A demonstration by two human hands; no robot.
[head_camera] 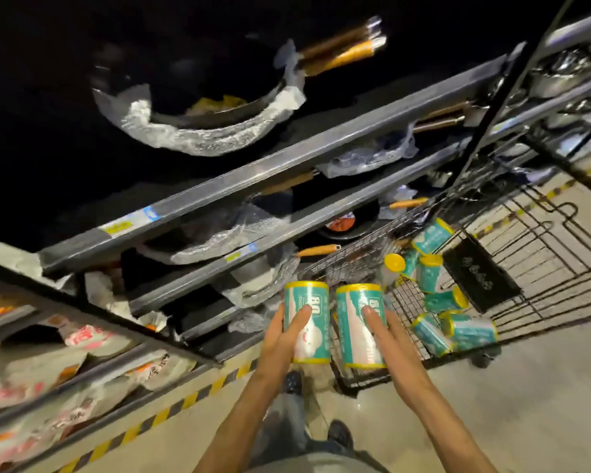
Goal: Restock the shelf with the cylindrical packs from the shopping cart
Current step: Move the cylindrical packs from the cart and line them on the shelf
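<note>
Both hands carry one pack each, upright: left hand [284, 331] wrapped round the left pack [308, 322], right hand [386, 331] round the right pack [362, 326]. Shelf [239, 254] lies up-left, nearer the left; cart [543, 268] rightward.

A plastic-wrapped wok [198, 107] with wooden handles [342, 49] sits high in the dark. Below the wok lie more wrapped pans [219, 240]. Far right of the wok, steel pots [560, 70] gleam. Down-left of the wok are red-and-white bags [82, 339], with a yellow-black floor stripe [171, 407] beneath those bags.
</note>
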